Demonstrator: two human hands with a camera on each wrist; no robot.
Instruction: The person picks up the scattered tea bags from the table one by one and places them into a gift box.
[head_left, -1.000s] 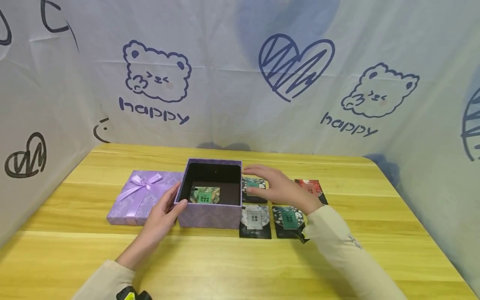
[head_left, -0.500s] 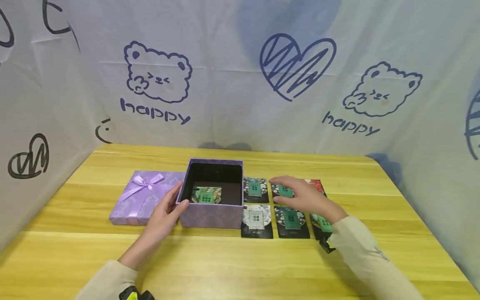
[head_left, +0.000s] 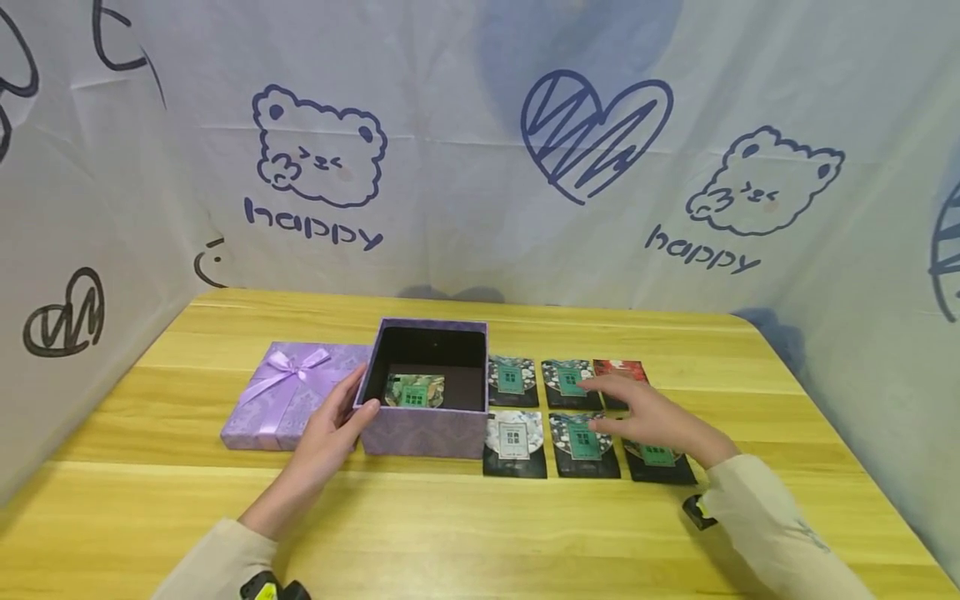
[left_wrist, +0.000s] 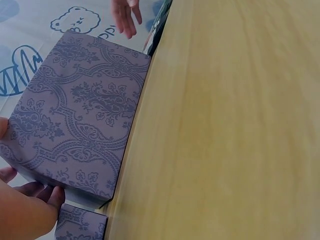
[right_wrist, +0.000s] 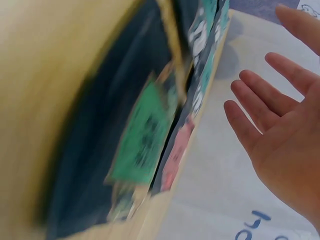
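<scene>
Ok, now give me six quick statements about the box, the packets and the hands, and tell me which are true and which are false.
1. The left hand grips the open purple box. True.
2. The box has nothing in it. False: a green-labelled packet lies inside.
3. Six packets lie outside the box, in two rows of three. True.
4. The right hand pinches a packet. False: it is over the packets with fingers extended, holding nothing.
5. The ribboned lid covers the box. False: it lies beside the box on the table.
6. A packet with red on it is in the far row. True.
</scene>
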